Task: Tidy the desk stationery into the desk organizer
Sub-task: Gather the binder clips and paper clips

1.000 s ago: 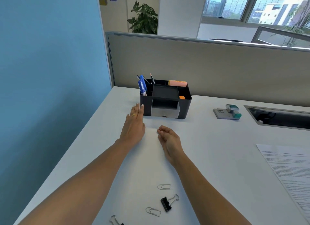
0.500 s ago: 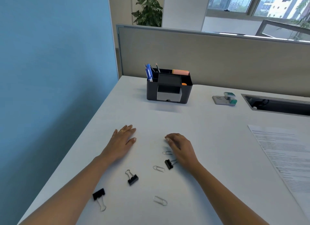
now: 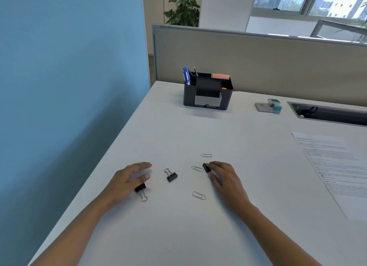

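A black desk organizer (image 3: 188, 97) holding blue pens and a pink pad stands at the far side of the white desk. Three black binder clips lie near me. My left hand (image 3: 127, 179) hovers over the left binder clip (image 3: 140, 187), with relaxed fingers and the thumb just above it. The middle binder clip (image 3: 172, 176) lies free between my hands. My right hand (image 3: 225, 179) pinches the right binder clip (image 3: 206, 167) between index fingertip and thumb. Three wire paper clips lie loose: one far (image 3: 206, 155), one beside the right clip (image 3: 197, 168), one nearer (image 3: 199, 195).
A small grey and green stapler (image 3: 268, 106) sits right of the organizer. A cable slot (image 3: 327, 115) is cut into the desk at the far right. A printed sheet (image 3: 337, 166) lies on the right. A beige partition (image 3: 258, 57) backs the desk; a blue wall runs along the left.
Both hands drew back from the organizer to the clips. The left hand moved over the left binder clip, and the right hand's fingertips closed on the right binder clip.
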`<state>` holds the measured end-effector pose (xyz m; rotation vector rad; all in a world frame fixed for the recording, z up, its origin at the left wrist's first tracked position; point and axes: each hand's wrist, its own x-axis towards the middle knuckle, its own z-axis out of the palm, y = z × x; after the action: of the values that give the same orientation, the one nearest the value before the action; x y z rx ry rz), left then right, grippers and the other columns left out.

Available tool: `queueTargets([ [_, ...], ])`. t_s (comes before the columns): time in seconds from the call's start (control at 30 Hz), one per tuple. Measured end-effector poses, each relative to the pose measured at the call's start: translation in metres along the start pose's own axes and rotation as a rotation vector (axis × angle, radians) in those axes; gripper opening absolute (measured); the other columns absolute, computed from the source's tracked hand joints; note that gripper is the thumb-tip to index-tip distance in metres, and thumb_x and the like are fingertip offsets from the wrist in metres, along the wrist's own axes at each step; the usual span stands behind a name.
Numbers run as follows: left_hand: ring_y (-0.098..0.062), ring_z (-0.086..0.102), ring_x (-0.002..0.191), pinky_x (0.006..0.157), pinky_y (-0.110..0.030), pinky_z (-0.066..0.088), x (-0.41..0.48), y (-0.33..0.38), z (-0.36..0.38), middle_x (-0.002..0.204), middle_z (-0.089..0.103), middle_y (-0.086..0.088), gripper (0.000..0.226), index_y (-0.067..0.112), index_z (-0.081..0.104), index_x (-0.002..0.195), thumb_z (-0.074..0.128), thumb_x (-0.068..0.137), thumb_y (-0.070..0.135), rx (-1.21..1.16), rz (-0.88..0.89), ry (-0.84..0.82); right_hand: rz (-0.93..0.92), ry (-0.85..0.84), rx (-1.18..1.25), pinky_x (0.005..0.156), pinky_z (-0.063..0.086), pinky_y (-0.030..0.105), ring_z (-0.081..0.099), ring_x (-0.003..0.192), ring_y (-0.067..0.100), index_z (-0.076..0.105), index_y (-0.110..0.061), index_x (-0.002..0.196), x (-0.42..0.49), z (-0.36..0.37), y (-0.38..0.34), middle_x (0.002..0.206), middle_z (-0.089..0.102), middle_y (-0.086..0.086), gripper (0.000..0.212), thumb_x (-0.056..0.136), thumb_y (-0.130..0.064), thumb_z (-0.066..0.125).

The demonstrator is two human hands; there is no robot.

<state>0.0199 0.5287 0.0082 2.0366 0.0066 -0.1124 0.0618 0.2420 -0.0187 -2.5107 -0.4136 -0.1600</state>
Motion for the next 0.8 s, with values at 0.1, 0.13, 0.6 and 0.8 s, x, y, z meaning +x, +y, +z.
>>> queueTargets([
  [0.1, 0.007, 0.046, 0.111, 0.101, -0.016, 0.029, -0.018, -0.004, 0.003, 0.117, 0.049, 0.028, 0.043, 0.047, 0.051, 0.102, 0.074, 0.075, 0.023, 0.117, 0.025, 0.031, 0.013, 0.037, -0.01, 0.088, 0.026, 0.011, 0.042, 0.115, 0.017, 0.058, -0.015, 0.122, -0.003, 0.0, -0.003, 0.116, 0.057, 0.0, 0.03, 0.094, -0.014, 0.048],
  [0.13, 0.005, 0.045, 0.112, 0.098, -0.011, 0.028, -0.022, -0.006, 0.005, 0.118, 0.049, 0.026, 0.048, 0.048, 0.05, 0.103, 0.077, 0.072, 0.024, 0.159, 0.036, 0.04, 0.019, 0.053, -0.022, 0.088, 0.029, 0.015, 0.043, 0.11, 0.019, 0.059, -0.015, 0.121, -0.003, 0.001, -0.003, 0.111, 0.058, 0.002, 0.029, 0.094, -0.013, 0.049],
  [0.6, 0.022, 0.051, 0.091, 0.082, 0.007, 0.031, -0.028, -0.02, 0.014, 0.099, 0.059, 0.024, 0.045, 0.031, 0.065, 0.102, 0.082, 0.064, 0.015, 0.169, 0.149, 0.219, -0.008, -0.061, -0.255, 0.089, 0.03, 0.028, 0.042, 0.11, 0.022, 0.052, -0.027, 0.127, 0.001, 0.003, -0.005, 0.124, 0.05, -0.005, 0.054, 0.089, -0.044, 0.018],
  [0.8, 0.013, 0.058, 0.092, 0.084, 0.001, 0.039, -0.031, -0.017, 0.012, 0.098, 0.057, 0.044, 0.067, 0.062, 0.061, 0.087, 0.08, 0.065, 0.002, 0.056, 0.195, 0.221, 0.001, 0.049, -0.068, 0.086, 0.037, 0.026, 0.049, 0.103, 0.022, 0.061, -0.014, 0.112, -0.001, 0.004, -0.005, 0.111, 0.054, 0.002, 0.022, 0.094, -0.013, 0.048],
])
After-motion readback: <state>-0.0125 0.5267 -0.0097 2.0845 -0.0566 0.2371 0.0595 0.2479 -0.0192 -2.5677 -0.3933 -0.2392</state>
